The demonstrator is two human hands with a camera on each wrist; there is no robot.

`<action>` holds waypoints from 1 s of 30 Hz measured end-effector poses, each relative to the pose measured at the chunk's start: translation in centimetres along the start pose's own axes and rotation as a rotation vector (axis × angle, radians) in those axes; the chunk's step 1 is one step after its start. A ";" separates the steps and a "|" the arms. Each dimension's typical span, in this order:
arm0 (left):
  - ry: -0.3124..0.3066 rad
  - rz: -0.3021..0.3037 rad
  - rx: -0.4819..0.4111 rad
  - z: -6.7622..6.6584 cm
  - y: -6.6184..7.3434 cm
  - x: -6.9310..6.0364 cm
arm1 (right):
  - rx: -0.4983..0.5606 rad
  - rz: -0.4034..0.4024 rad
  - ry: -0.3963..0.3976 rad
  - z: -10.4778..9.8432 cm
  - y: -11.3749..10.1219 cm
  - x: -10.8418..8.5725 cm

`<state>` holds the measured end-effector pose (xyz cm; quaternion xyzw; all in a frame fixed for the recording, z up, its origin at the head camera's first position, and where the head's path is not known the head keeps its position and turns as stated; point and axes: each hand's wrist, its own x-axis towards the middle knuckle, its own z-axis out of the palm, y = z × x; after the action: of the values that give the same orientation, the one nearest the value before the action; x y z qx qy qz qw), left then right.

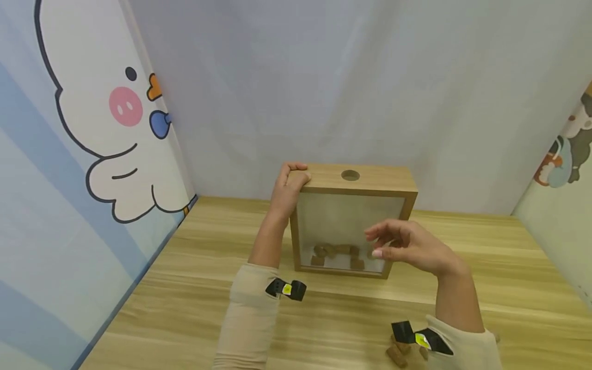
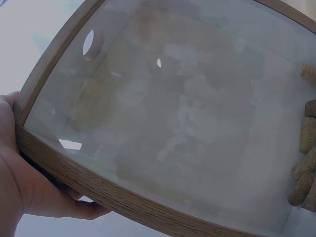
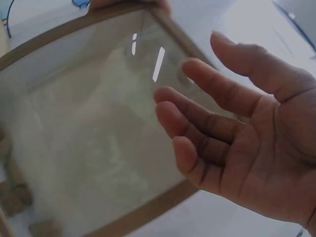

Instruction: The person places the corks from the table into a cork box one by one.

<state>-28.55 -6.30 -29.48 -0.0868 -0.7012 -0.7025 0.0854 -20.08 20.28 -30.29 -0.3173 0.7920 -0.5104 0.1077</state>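
I see the left hand (image 1: pixel 288 190) gripping the upper left corner of a box (image 1: pixel 384 177), which stands upright on the desk (image 1: pixel 194 288) with a round hole (image 1: pixel 350 176) in its top and corks (image 1: pixel 342 249) lying along the bottom behind its clear front (image 1: pixel 342 221). The right hand (image 1: pixel 413 247) hovers before the lower right side, fingers loosely bent, and I can make out loose corks (image 1: pixel 396 355) by the right sleeve (image 1: pixel 467 354). Behind hangs a pale curtain (image 1: pixel 277 103).
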 end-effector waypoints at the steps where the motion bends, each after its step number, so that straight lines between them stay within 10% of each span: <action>1: -0.006 0.002 -0.003 -0.1 0.0 0.0 | 0.008 0.019 -0.040 0.2 0.7 -0.4; 12: -0.018 -0.002 -0.006 -0.2 -0.1 -0.1 | 0.024 0.214 -0.272 1.3 6.3 -3.8; 30: -0.017 -0.008 -0.006 -0.2 -0.3 -0.1 | 0.230 0.281 -0.437 3.4 10.9 -7.3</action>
<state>-28.54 -6.46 -29.84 -0.0903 -0.7000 -0.7043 0.0762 -17.02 25.21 -42.54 -0.2928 0.7232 -0.4963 0.3807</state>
